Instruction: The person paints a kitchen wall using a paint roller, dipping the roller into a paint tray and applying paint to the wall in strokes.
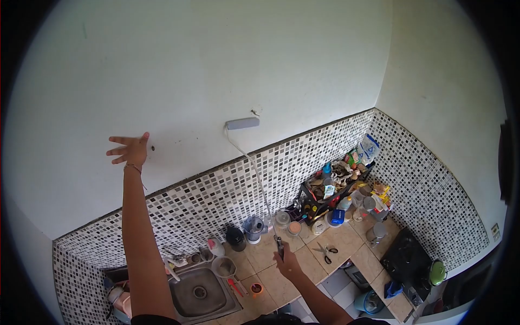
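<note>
View: head camera, the only one; steep look down a white wall onto a kitchen counter.
Left hand (129,151): raised high on an outstretched arm, palm flat toward the white wall (162,81), fingers spread wide, holding nothing. Thin bracelet at the wrist.
Dark spot (152,148): small mark on the wall just beside the left thumb; too small to tell whether it is a nail or a hole.
Right hand (287,265): low over the counter, fingers curled tight around a dark slim tool (280,246).
Tool look: short, narrow, dark grey to black, held upright with its upper end sticking out above the fist. Type unreadable at this size.
White cord (259,179): thin, pale, hangs from the grey bar (242,123) and runs diagonally down to the tool top. Cannot tell if it is attached there or only passes behind.
Grey bar look: short, flat, slightly tilted, fixed on the white wall above the mosaic tile band (216,195).
Counter (346,244): beige tiles, scissors (325,252) lying just right of the right hand.
Sink (200,292): steel, below the left arm, small pan (223,267) at its right rim.
Rack (325,195): crowded with bottles and packets, in the corner.
Stove (406,260): black, far right, green lid (437,272) beside it.
</note>
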A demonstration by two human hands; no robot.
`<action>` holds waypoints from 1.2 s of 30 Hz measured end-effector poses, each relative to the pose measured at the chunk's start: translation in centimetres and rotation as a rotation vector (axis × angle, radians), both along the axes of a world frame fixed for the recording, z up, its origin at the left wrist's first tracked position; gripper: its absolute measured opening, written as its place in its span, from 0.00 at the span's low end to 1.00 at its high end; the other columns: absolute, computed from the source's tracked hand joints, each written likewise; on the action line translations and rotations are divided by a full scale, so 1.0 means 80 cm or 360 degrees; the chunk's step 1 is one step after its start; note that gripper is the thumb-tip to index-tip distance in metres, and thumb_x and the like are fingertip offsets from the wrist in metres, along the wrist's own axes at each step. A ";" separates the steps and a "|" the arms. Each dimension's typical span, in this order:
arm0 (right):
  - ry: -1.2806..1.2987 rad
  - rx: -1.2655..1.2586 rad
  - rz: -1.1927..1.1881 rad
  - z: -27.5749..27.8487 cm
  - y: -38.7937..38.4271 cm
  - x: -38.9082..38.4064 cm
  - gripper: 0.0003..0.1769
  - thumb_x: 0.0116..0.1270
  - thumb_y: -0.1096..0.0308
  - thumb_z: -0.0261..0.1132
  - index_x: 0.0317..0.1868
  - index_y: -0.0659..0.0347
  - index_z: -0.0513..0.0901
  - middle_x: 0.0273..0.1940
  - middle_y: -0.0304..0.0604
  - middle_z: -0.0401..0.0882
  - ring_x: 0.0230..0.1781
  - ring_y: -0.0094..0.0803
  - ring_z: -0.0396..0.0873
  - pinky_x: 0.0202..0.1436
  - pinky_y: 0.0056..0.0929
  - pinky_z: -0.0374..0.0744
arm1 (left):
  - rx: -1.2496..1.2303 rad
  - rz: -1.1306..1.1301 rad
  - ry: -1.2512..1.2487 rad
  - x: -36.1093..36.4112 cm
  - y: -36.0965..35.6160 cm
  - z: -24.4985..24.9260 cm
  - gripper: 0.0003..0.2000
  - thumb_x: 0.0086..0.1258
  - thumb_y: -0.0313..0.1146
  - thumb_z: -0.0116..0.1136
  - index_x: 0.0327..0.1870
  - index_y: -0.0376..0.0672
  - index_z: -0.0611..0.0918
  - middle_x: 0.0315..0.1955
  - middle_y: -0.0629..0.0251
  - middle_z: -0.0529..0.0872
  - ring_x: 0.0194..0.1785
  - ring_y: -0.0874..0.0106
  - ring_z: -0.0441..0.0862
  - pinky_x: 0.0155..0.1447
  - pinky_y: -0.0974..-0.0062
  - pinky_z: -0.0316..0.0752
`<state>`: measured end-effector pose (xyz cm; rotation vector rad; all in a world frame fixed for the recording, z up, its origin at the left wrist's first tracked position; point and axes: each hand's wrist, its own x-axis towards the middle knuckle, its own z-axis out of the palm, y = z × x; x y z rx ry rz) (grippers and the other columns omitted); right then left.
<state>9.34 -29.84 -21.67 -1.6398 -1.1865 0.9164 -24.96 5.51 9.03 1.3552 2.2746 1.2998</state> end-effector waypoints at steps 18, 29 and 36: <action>-0.0931 0.0502 -0.0105 -0.013 -0.036 0.102 0.34 0.70 0.75 0.58 0.75 0.50 0.64 0.29 0.57 0.77 0.30 0.55 0.78 0.34 0.45 0.75 | 0.0010 0.0004 -0.0013 0.001 0.001 -0.001 0.67 0.61 0.67 0.62 0.71 0.39 0.17 0.67 0.24 0.12 0.67 0.18 0.11 0.68 0.22 0.31; -0.1026 0.0052 -0.0086 0.094 -0.024 0.132 0.35 0.71 0.71 0.56 0.77 0.42 0.60 0.25 0.60 0.78 0.25 0.56 0.80 0.32 0.50 0.75 | 0.0036 0.0088 0.0126 -0.006 0.014 -0.008 0.68 0.60 0.68 0.61 0.71 0.33 0.19 0.66 0.17 0.17 0.68 0.19 0.14 0.69 0.25 0.25; -0.0990 0.0222 -0.0138 0.112 -0.012 0.123 0.36 0.70 0.74 0.56 0.77 0.42 0.61 0.24 0.59 0.77 0.25 0.55 0.79 0.31 0.49 0.75 | 0.0054 0.0079 0.0157 -0.004 0.013 -0.008 0.69 0.58 0.71 0.60 0.71 0.35 0.19 0.67 0.17 0.18 0.68 0.18 0.13 0.69 0.25 0.25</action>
